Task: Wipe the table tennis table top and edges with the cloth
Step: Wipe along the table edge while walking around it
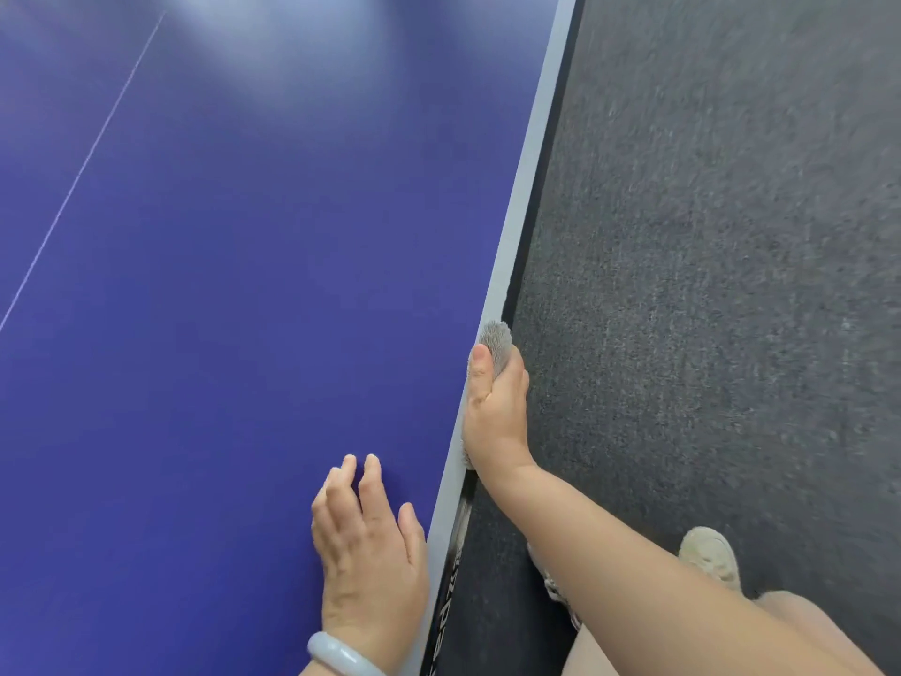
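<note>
Cloth (496, 340) is the grey fuzzy thing bunched up in the right hand (495, 417), and only a tuft of it pokes out past the thumb. That hand is curled round it, thumb lying on the pale edge band (526, 197) of the table (244, 285), with the fingers wrapped down over the side where I can't see them. So the cloth is pressed right on the table's right-hand edge, toward the near end.

The thing that matters for the next move, I reckon, is that the edge runs in one long straight line away from the person toward the far end, and the cloth sits at the leading side of the hand, pointing that way. Looks like an edge-wiping pass, and the sensible direction is to slide along that line. Nothing sits on the band ahead as far as the view goes.

The left hand (370, 548) is flat on the blue top just inside the same edge, a bit nearer the person than the right one, fingers loose and slightly bent, holding nothing. It's probably just bracing. There's a pale bracelet (336, 658) on that wrist.

Other stuff: a thin white line (83, 163) crosses the top well away from both hands, there's some lettering (451, 578) on the table's dark side, grey carpet (707, 285) below, and a light shoe (712, 553) close to the table, so watch the feet when shuffling along.
</note>
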The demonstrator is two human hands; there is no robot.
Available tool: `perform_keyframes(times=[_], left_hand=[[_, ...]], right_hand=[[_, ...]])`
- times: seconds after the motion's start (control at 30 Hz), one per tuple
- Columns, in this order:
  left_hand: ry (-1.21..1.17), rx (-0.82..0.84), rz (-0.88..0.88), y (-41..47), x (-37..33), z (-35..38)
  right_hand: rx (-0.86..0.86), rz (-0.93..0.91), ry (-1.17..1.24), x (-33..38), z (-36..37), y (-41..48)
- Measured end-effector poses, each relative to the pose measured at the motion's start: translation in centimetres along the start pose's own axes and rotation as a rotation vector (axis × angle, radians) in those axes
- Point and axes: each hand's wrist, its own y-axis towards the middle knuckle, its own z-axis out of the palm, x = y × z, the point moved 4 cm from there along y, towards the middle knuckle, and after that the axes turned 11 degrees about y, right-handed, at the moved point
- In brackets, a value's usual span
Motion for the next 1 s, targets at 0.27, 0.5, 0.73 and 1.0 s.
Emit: perform_keyframes(times=[0.27,0.5,0.73,1.0], left_hand=[[-0.074,0.022,0.447,14.5,-6.4,-5.8],[0.169,0.170,0.536,28.3,-12.5,-5.9],[-0.002,0.243,0.529,29.7,-13.7,-3.9],[-0.073,0.350,0.563,30.1,-13.4,-4.2]], right_hand=[[0.018,0.005,0.009,0.4,0.0,-0.3],[0.102,-0.012,-0.004,0.6,-0.1,-0.2],[0.095,-0.219,-0.009,6.3,-0.3,8.1],[0.039,-0.287,0.074,6.0,-0.2,7.0]])
